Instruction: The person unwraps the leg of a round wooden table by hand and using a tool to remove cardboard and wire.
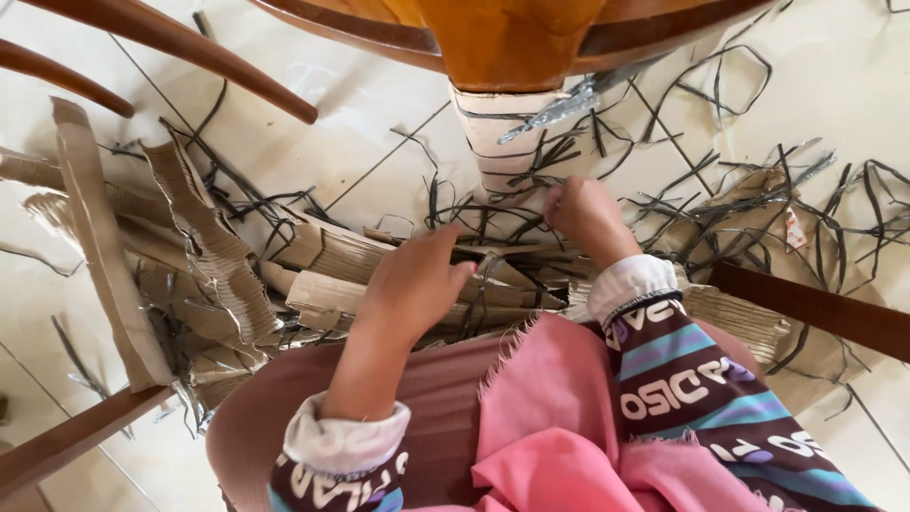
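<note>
Tiled floor [313, 142]: L hand [412, 284] fingers curled on cardboard scraps [332, 275]; R hand [588, 213] pinching strip [526, 194]

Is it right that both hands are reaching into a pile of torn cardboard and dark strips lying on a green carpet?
Not quite. The head view shows the left hand and right hand reaching into the cardboard and dark strips, but the pile lies on a pale tiled floor, not a green carpet.
</note>
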